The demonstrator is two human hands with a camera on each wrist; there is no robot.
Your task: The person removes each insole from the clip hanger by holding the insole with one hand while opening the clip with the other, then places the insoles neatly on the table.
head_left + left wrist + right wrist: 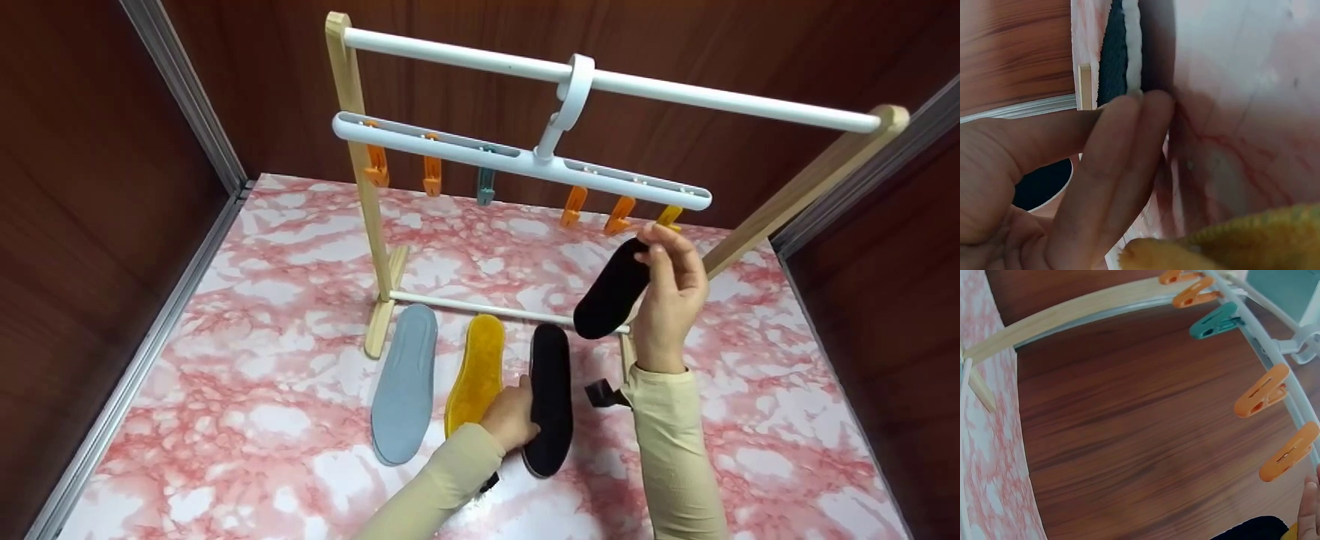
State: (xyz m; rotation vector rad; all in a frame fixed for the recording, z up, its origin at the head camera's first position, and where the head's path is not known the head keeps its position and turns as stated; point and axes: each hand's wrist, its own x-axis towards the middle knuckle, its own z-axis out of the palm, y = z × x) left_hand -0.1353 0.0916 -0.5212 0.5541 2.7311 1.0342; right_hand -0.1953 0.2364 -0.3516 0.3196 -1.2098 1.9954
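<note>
My left hand [514, 416] pinches the edge of a black insole [551, 397] on the marbled surface; its pale rim shows at the fingertips in the left wrist view. A second black insole [611, 292] hangs tilted under the right end of a white clip hanger [450, 154]. My right hand [675, 292] is raised there, its fingers pinching the yellow clip [670, 216] at the insole's top. The fingers partly hide how clip and insole meet. To the left lie a yellow insole [484, 360], partly under my left hand, and a grey insole [405, 382].
The hanger hooks over the white top bar [465, 52] of a wooden-legged rack. Orange clips [431, 165] and a green clip [486, 180] hang from it. A low white bar [480, 307] joins the rack's legs. Brown wood-grain panels [90, 150] surround the surface.
</note>
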